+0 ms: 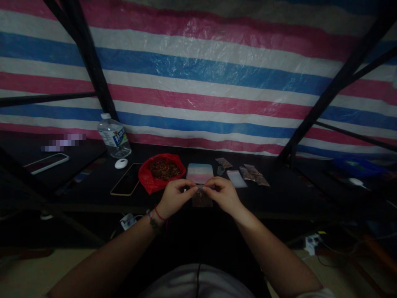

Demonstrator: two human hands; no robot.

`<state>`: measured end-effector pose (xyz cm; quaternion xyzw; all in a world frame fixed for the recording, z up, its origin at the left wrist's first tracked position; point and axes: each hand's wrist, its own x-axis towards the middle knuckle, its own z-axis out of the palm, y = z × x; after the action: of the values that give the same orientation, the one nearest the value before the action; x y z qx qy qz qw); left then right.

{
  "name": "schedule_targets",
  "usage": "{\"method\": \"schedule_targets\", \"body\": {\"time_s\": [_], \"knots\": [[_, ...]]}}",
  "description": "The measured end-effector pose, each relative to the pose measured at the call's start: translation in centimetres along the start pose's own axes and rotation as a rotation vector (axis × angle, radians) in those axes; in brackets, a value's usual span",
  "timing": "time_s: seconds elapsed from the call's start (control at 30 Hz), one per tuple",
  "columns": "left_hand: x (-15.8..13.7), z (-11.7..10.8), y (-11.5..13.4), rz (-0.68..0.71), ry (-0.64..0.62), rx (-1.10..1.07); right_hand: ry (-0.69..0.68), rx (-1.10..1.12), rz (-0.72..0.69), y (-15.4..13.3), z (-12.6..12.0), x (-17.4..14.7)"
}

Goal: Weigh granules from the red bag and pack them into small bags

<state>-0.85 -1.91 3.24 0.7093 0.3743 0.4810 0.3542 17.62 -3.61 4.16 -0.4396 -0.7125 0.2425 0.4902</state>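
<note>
Between my two hands hangs a small clear zip bag [202,201] with dark brown bits inside. The fingertips of my left hand [177,196] pinch its top edge at the left corner. My right hand [223,194] pinches the same edge at the right, thumbs close together. Just behind the hands lies a flat pale blue and pink device [200,173], its near end partly hidden by my fingers. To the left, an open red plastic bag [149,183] holds a heap of brown granules [164,169].
Filled small bags [256,175], a stack of white bags [236,179], another filled bag [223,162] and a small clear cup [220,170] lie to the right. A phone [126,180], white oval object [120,164] and water bottle [114,137] stand left. Black metal bars [305,118] flank the table.
</note>
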Motion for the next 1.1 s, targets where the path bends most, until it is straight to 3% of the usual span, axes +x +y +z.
{"method": "schedule_targets", "body": {"time_s": [0.6, 0.7, 0.93, 1.1], "knots": [[-0.6, 0.1, 0.8, 0.040, -0.084, 0.088, -0.105, -0.037, -0.054, -0.4, -0.2, -0.2], [-0.3, -0.3, 0.8, 0.062, -0.053, 0.133, -0.164, -0.047, -0.081, -0.5, -0.8, 0.1], [0.4, -1.2, 0.5, 0.077, -0.009, 0.189, 0.013, -0.041, 0.033, 0.3, -2.2, 0.8], [0.4, -1.3, 0.0, 0.027, 0.103, 0.127, -0.068, 0.060, 0.053, 1.2, -1.0, 0.4]]}}
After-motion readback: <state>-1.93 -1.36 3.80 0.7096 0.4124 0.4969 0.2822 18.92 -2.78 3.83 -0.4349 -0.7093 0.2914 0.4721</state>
